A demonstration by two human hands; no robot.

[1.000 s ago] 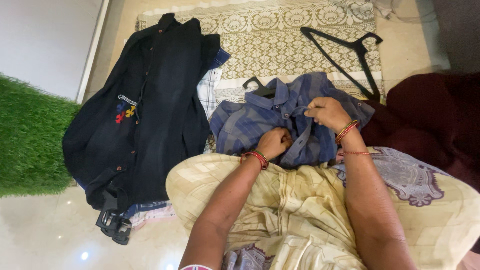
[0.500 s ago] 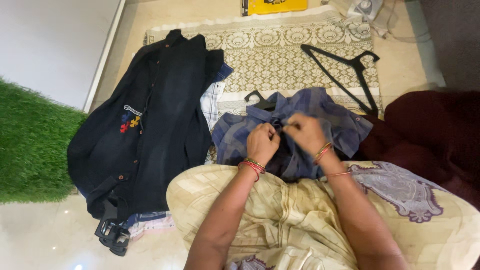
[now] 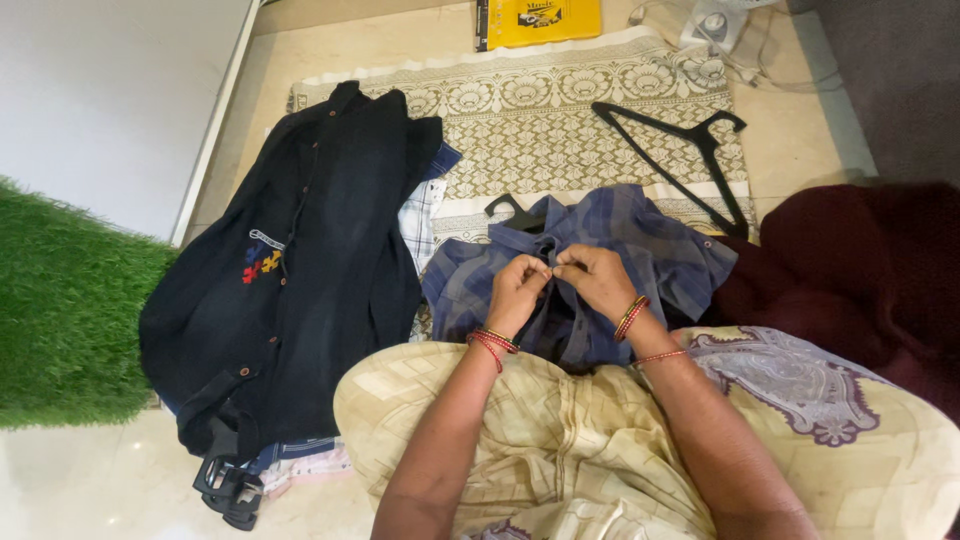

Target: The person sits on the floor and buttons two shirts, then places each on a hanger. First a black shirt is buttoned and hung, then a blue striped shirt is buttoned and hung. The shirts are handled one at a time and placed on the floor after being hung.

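A blue checked shirt lies on a patterned mat, just before the seated person's knees, with a black hanger hook showing at its collar. Its front placket is pinched by the left hand and right hand, each grip clenched on the cloth. A button appears to be being fastened. Next, fine fingertip alignment further down the placket seems called for. A dark shirt lies alongside, and a spare hanger beyond.

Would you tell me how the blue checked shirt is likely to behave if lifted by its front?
Probably floppy: the blue checked shirt lies rumpled where the left hand and right hand pinch it. Likely light. The hanger inside might slip out.
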